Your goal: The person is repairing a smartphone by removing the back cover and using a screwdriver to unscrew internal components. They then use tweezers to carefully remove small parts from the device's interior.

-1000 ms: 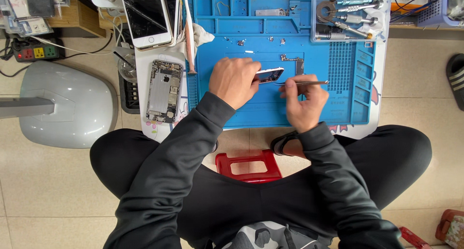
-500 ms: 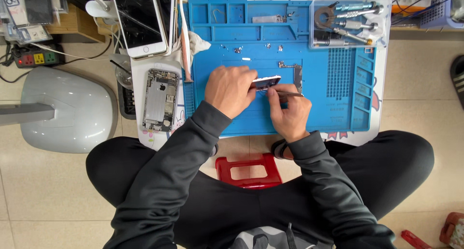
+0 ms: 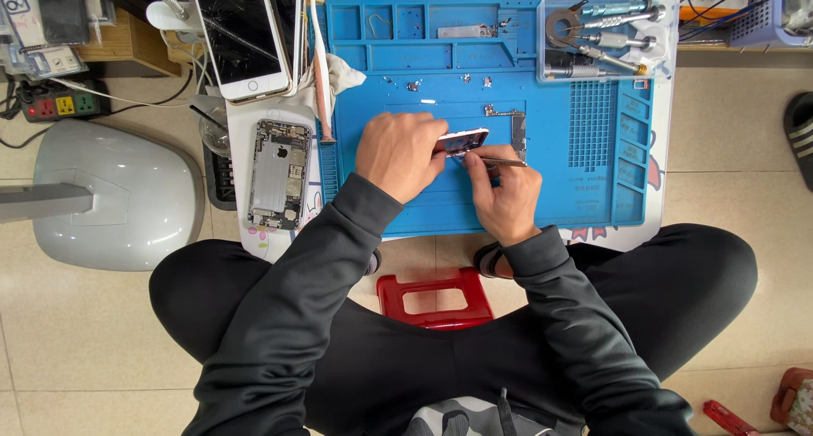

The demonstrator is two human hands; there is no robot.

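The left hand (image 3: 400,155) is closed around a small dark rectangular phone part with a pale metal edge (image 3: 462,140), holding it tilted just above the blue silicone repair mat (image 3: 610,190), evidently so its face is presented to the tool. The right hand (image 3: 504,195) is pinched shut on a thin metal tool (image 3: 500,161), whose tip lies against the lower edge of the part; the heel of this hand rests on the mat, which would steady fine work.

The mat covers most of the low white table (image 3: 660,233). Loose screws and small metal brackets (image 3: 500,112) lie scattered on the mat just beyond the hands, apart from one another, plausibly to keep them sorted. A clear plastic tray of metal screwdrivers (image 3: 605,38) sits at the mat's far right corner, well apart from the hands.

To the left of the mat, an opened silver phone housing with exposed internals (image 3: 275,173) lies flat on the table edge. A white-fronted phone with a dark screen (image 3: 241,38) lies beyond it.

A red plastic stool (image 3: 434,299) is partly visible beneath the person. A large pale grey rounded lamp base (image 3: 110,195) stands on the tiled floor at left.
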